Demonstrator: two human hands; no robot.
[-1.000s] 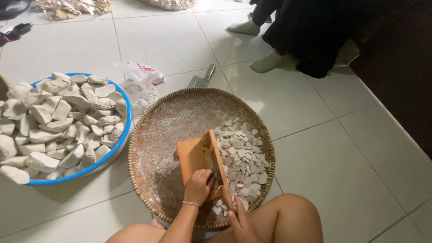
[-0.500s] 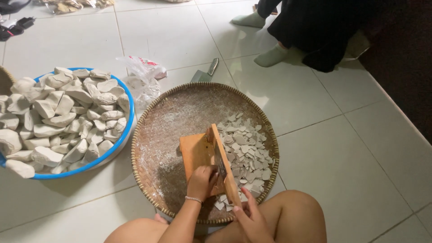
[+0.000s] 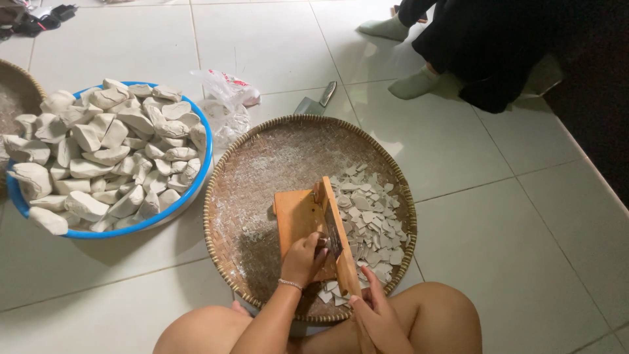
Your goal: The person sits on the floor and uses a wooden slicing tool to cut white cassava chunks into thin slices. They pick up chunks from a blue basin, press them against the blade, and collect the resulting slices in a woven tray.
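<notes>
Two hands on wooden slicer (image 3: 313, 226), inside woven tray (image 3: 262, 164), bare tiles right

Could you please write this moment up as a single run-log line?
left hand pressing piece on wooden slicer | right hand steadying slicer's near end | white slices in woven tray

Floor (image 3: 131, 39) of large glossy white tiles with thin dark grout lines, daylight reflecting at 12 o'clock. A dark wall base (image 3: 599, 118) runs along 3 o'clock. A seated person's socked feet (image 3: 413, 84) rest at 1 o'clock.
</notes>
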